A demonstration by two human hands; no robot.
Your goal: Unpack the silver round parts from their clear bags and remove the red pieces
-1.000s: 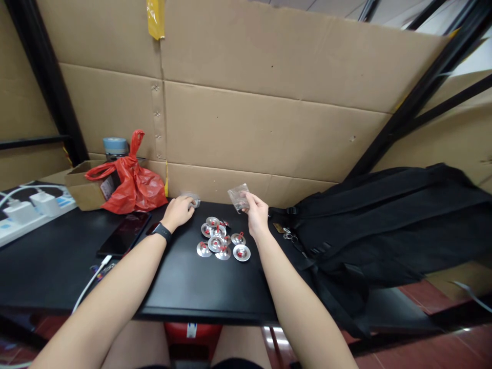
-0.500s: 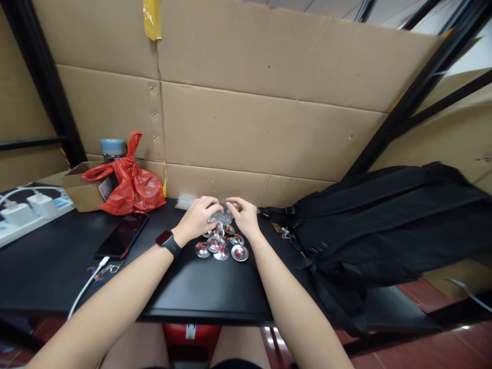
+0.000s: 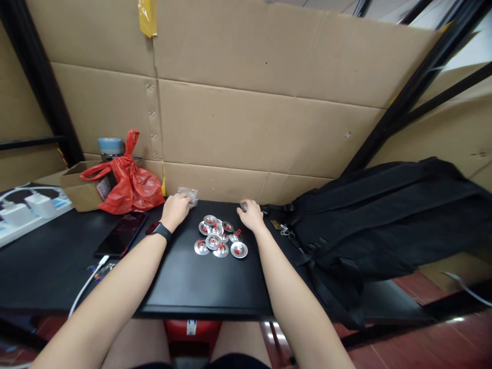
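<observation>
Head view: the left hand reaches to the back of the black desk, its loosely bent fingers at a clear plastic packet; whether they grip it cannot be told. The right hand lies opposite, near the cardboard wall, thumb and fingers partly curled; whatever they hold is too small to make out. Between and nearer the person, silvery metal discs with red loops lie in an overlapping cluster, one disc at its right edge. A black backpack sits at right.
</observation>
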